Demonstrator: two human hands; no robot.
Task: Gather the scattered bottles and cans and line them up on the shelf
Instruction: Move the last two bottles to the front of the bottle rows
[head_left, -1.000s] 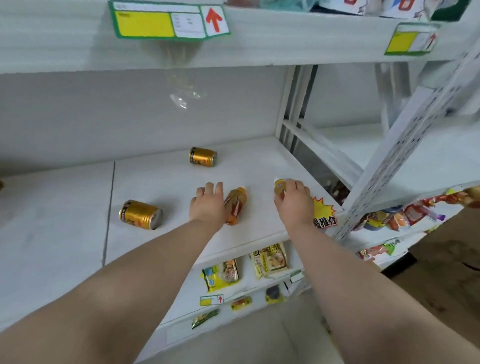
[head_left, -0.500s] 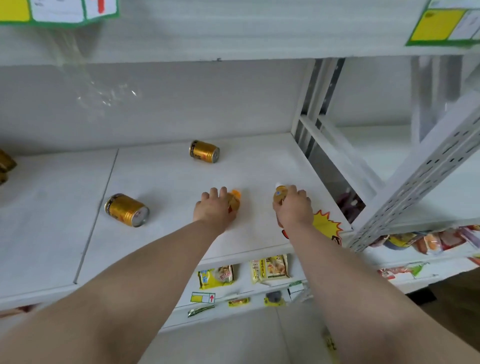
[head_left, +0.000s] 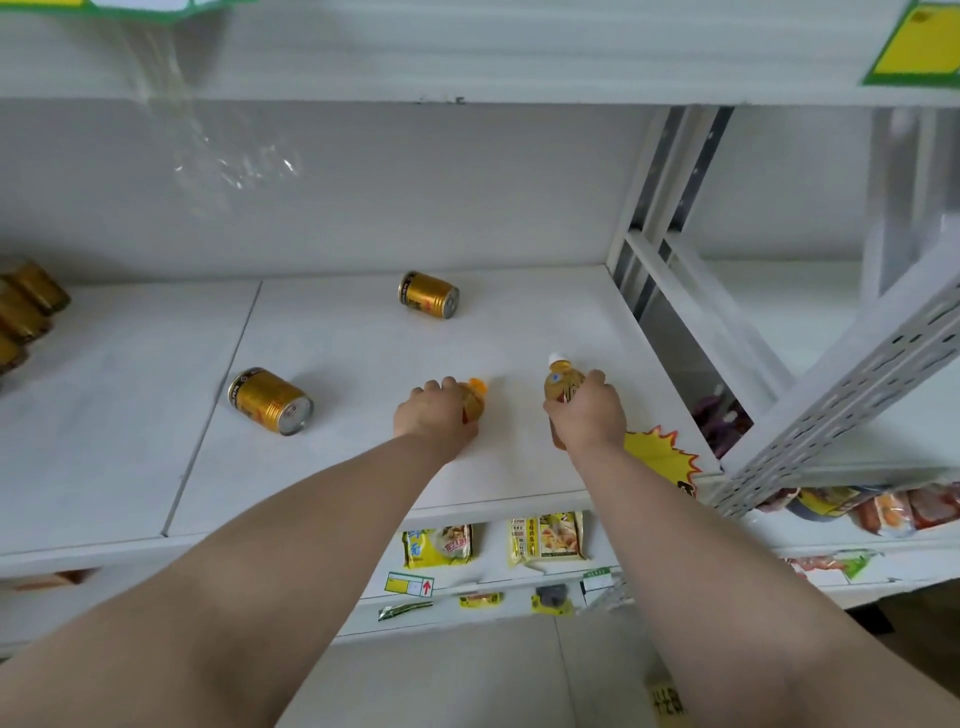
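Observation:
My left hand (head_left: 434, 415) is closed around a small orange-capped bottle (head_left: 475, 396) on the white shelf (head_left: 363, 364); only its cap end shows past my fingers. My right hand (head_left: 589, 415) grips a second small amber bottle with a white cap (head_left: 558, 379), tilted up off the shelf. Two gold cans lie on their sides: one near the back (head_left: 428, 294), one to the left of my left hand (head_left: 271, 400). More gold cans (head_left: 26, 306) stand grouped at the far left edge.
A white upright post (head_left: 654, 208) and slanted perforated rail (head_left: 841, 395) bound the shelf on the right. A yellow starburst sticker (head_left: 662, 457) sits at the front right corner. Snack packets (head_left: 545, 538) hang on the lower shelf. The upper shelf (head_left: 467, 52) overhangs.
My left hand moved over the orange bottle and closed on it. My right hand tipped its bottle up so the white cap shows. The view shifted left, revealing cans at the far left.

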